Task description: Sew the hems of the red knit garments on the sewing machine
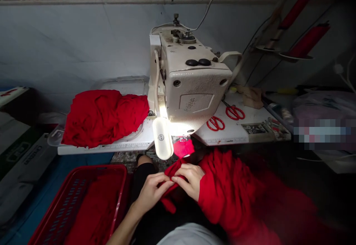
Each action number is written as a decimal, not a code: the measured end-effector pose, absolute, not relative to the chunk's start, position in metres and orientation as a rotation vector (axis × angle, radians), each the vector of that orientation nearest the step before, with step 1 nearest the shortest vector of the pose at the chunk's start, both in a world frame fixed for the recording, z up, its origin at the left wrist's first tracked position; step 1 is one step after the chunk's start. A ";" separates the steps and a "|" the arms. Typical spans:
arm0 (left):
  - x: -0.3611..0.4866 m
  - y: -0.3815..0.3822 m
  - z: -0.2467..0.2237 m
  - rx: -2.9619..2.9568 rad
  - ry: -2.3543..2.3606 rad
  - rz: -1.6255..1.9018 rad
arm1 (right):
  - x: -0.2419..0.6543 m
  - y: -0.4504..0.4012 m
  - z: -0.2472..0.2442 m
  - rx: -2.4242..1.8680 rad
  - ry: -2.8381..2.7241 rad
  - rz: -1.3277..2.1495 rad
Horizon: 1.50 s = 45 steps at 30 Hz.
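Note:
Both my hands meet just below the sewing machine (194,96), pinching a strip of red fabric (174,167). My left hand (154,190) grips it between thumb and fingers from the left. From the right, my right hand (190,178) holds the same fabric, its fingertips nearly touching the left ones. The fabric runs up toward the brightly lit piece (183,148) at the machine's needle area. A large gathered mass of red cloth (228,189) covers my right wrist and forearm. The lit lamp (162,138) hangs beside the machine head.
A red cloth pile (102,117) lies on the table's left part. Red-handled scissors (235,112) rest right of the machine. A red basket (122,185) holding red cloth stands at lower left. Red thread cones (310,41) stand at upper right.

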<state>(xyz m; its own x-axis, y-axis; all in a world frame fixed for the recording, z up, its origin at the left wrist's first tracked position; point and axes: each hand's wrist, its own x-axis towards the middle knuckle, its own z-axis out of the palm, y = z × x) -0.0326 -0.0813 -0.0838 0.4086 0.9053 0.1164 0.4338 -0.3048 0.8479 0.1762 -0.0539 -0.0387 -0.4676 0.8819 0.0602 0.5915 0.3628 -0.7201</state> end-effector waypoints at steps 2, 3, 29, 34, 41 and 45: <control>-0.044 -0.073 -0.085 2.078 1.120 0.685 | 0.178 -0.059 -0.040 -1.366 -2.156 0.909; -0.048 -0.070 -0.088 2.178 1.116 0.637 | 0.178 -0.062 -0.039 -1.362 -2.132 0.934; -0.042 -0.076 0.005 1.269 0.815 0.333 | 0.216 -0.030 -0.030 -1.237 -1.758 1.182; -0.020 -0.064 0.001 1.528 0.859 0.432 | 0.195 -0.048 -0.028 -1.013 -2.034 1.382; -0.021 -0.065 -0.026 1.291 1.099 0.703 | 0.222 -0.039 -0.020 -1.118 -1.721 1.382; -0.021 -0.064 -0.028 1.159 1.063 0.919 | 0.223 -0.038 -0.017 -1.189 -1.531 1.452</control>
<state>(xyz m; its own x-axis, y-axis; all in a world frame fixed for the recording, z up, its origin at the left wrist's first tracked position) -0.0207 -0.0635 -0.0278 0.2573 0.9522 -0.1649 -0.0250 0.1772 0.9839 0.2232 -0.0375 -0.0172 -0.3296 0.9390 -0.0987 0.1481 -0.0518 -0.9876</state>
